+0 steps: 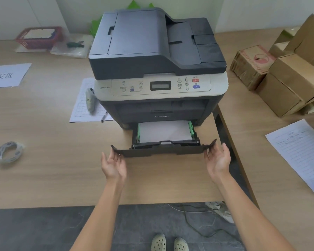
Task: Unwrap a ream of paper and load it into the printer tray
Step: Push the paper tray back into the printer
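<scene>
We look down from head height at a wooden bench (53, 178) with a dark multifunction printer (158, 57) standing in the middle. Far left lie a roll of tape (8, 152) and a printed sign (7, 75), and just left of the printer a lined sheet (83, 109) with a pen on it. Our left hand (113, 164) has its palm up and fingers spread, holding nothing, its fingertips at the left end of the tray's front panel; whether they touch it we cannot tell. Between the hands, the printer tray (163, 150) is pulled partway out at the printer's base, and the stack of white paper (164, 132) already sits inside it between green side guides, so loading looks done and pushing the tray home seems to remain. Our right hand (218, 158) mirrors the left, open and empty at the panel's right end. Farther right are cardboard boxes (279, 84) and another printed sheet (301, 151). The risks we judge from here: pushing harder on one end could skew the tray so it binds in its slot; a fast shove could slide the stack forward or lift its top sheets over the guides, inviting a jam; and fingertips curled round the panel's ends could get pinched against the printer body.
</scene>
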{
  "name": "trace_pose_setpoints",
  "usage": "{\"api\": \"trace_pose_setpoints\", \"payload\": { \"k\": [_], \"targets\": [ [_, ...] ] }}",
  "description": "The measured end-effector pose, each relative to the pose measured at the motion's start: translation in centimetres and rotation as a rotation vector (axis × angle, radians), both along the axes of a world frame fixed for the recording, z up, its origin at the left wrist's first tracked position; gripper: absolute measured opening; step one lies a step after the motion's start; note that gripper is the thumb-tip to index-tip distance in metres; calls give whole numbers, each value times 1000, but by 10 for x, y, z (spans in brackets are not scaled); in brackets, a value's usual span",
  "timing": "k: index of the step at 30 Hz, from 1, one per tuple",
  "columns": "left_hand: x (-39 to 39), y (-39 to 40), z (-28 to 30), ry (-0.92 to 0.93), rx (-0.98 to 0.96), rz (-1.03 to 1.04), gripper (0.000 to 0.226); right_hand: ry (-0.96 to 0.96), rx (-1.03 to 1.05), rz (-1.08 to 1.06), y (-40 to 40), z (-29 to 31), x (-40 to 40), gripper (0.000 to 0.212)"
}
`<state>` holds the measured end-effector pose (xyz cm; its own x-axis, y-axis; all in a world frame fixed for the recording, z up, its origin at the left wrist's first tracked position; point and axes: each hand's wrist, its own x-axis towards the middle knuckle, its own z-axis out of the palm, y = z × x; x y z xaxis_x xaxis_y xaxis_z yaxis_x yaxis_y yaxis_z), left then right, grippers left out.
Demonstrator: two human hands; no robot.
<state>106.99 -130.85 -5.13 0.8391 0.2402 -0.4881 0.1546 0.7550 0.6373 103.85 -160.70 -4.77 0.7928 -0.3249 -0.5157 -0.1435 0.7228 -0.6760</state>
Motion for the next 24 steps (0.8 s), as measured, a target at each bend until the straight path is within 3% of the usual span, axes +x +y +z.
{"api": "trace_pose_setpoints", "payload": {
  "k": [7,15,19,24],
  "targets": [
    [54,-11,0,-2,73,-47,57,-2,-7,-15,8,2,55,61],
    [91,-18,-5,-29,79,-6,37,-7,57,-66,11,8,84,62],
    [108,-13,-5,-19,-15,40,60,-43,80,-53,11,21,98,61],
    [122,-22,2,-11,-41,51,59,-38,138,-87,13,27,111,61]
  ]
}}
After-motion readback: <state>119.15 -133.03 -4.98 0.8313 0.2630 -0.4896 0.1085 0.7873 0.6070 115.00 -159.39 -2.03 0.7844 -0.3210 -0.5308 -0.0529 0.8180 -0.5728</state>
